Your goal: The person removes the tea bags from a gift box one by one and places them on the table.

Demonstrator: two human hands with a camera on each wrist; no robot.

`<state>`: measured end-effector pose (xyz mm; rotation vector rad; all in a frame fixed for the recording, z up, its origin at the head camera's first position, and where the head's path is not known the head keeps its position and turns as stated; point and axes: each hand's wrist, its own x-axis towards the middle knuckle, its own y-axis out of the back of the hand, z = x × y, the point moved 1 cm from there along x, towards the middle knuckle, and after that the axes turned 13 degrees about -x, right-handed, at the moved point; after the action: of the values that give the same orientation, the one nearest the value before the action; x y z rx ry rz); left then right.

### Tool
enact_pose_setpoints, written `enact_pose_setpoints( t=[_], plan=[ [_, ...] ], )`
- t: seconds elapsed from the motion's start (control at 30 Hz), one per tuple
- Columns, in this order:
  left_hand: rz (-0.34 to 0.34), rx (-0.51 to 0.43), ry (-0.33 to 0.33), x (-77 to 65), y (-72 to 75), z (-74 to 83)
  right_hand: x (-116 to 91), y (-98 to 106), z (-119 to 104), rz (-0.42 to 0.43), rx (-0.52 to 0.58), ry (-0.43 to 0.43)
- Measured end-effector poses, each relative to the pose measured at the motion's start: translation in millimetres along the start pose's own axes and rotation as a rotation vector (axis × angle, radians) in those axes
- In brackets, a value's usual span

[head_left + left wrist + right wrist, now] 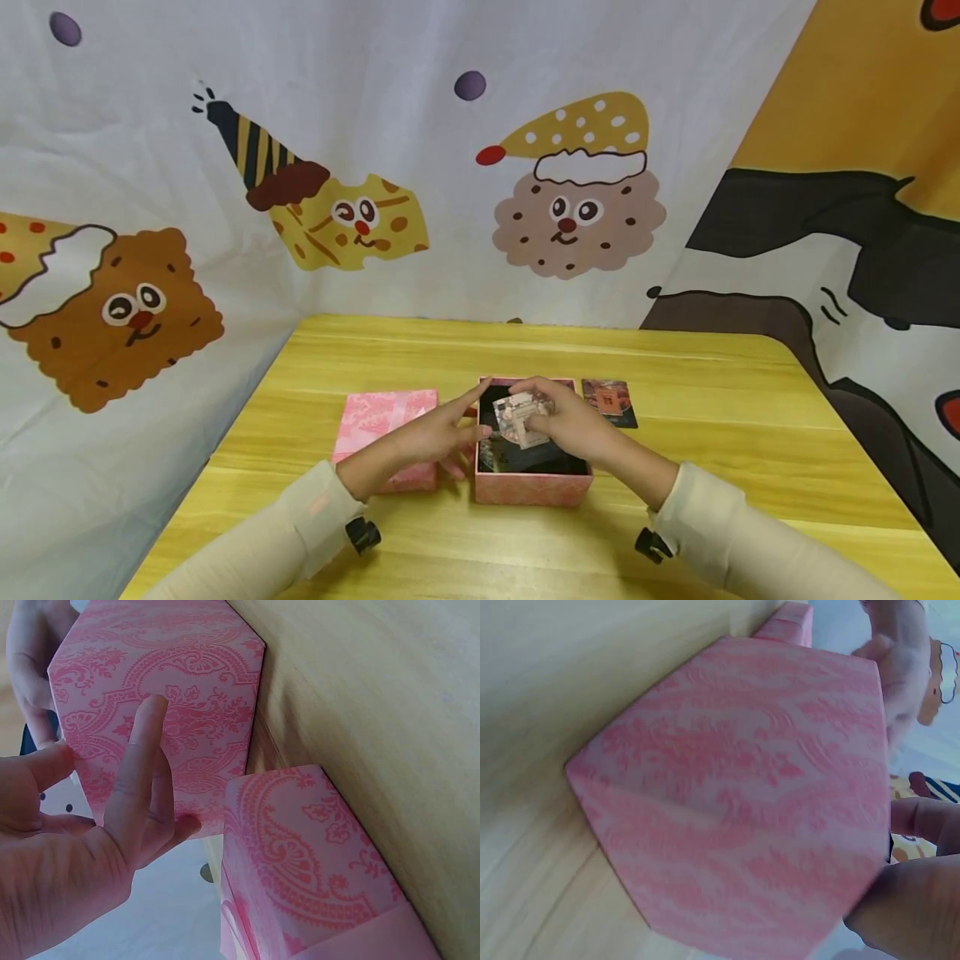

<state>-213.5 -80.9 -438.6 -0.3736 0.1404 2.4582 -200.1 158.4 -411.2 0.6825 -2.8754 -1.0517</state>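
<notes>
Over the open pink patterned box (533, 490), my right hand (566, 419) pinches a small pale card (519, 419) with a floral print. The box's inside looks dark, and dark printed items (495, 457) lie in it beneath the card. My left hand (442, 429) is at the box's left side. In the left wrist view its thumb touches the rim, while its extended fingers (136, 769) lie along the outer wall. Seen from the right wrist, the box wall (735, 787) covers most of the card and the right hand shows only in part.
Left of the box lies a pink lid (390, 412) with a ribbon band, partly behind the left forearm. A dark card with a red middle (611, 402) lies at the box's right. Behind the yellow wood-grain table (712, 400) hangs a cloth with cartoon prints (450, 292).
</notes>
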Motion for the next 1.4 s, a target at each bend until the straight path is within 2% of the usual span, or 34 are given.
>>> enact_pose_setpoints(
  t=[0.4, 0.73, 1.07, 1.4],
  plan=[
    [-0.003, 0.001, -0.001, -3.6, -3.4, 0.4, -31, 38, 12, 0.108, 0.199, -0.048],
    [-0.007, 0.024, 0.004, -3.4, -2.1, 0.4, -57, 65, 39, 0.160, 0.273, -0.133],
    [-0.008, 0.033, 0.001, -2.3, -0.7, 0.1, -59, 78, 70, 0.174, 0.226, -0.181],
    [-0.010, 0.032, 0.004, -2.4, -0.1, 0.6, -56, 67, 106, 0.136, 0.150, -0.189]
  ],
)
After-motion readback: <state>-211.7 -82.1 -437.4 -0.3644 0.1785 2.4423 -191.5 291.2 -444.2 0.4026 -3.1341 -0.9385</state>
